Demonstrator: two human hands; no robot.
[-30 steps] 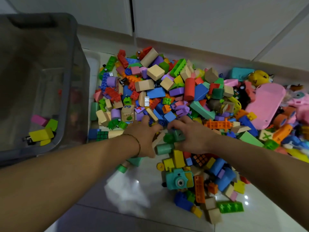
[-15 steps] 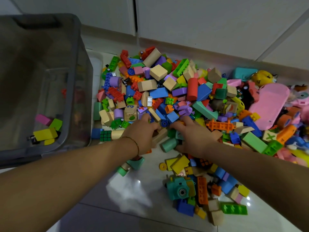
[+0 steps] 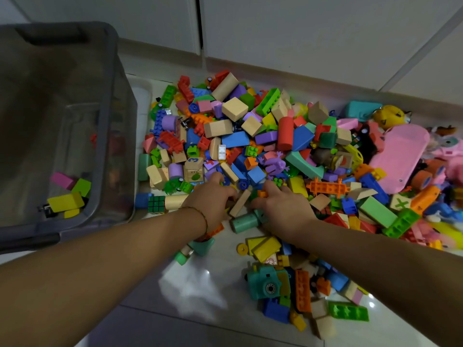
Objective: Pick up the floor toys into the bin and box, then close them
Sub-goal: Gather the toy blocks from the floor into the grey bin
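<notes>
A big pile of coloured toy blocks (image 3: 253, 136) covers the floor ahead. My left hand (image 3: 213, 199) and my right hand (image 3: 283, 209) lie side by side at the pile's near edge, fingers curled down into the blocks. A tan wooden block (image 3: 240, 202) stands tilted between them and a green cylinder (image 3: 244, 222) lies just below. What each palm holds is hidden. The grey translucent bin (image 3: 117, 121) stands open at the left with a few blocks (image 3: 67, 196) on its bottom.
A teal toy camera (image 3: 266, 284) and loose bricks lie near my right forearm. A pink flat toy (image 3: 398, 159) and plush toys sit at the far right. White cabinet doors (image 3: 275, 28) rise behind the pile. Bare glossy floor (image 3: 200, 291) shows between my arms.
Both hands have slid a little further into the pile and closer to the blocks; the green cylinder and yellow blocks near them have shifted slightly. The view has tilted a bit.
</notes>
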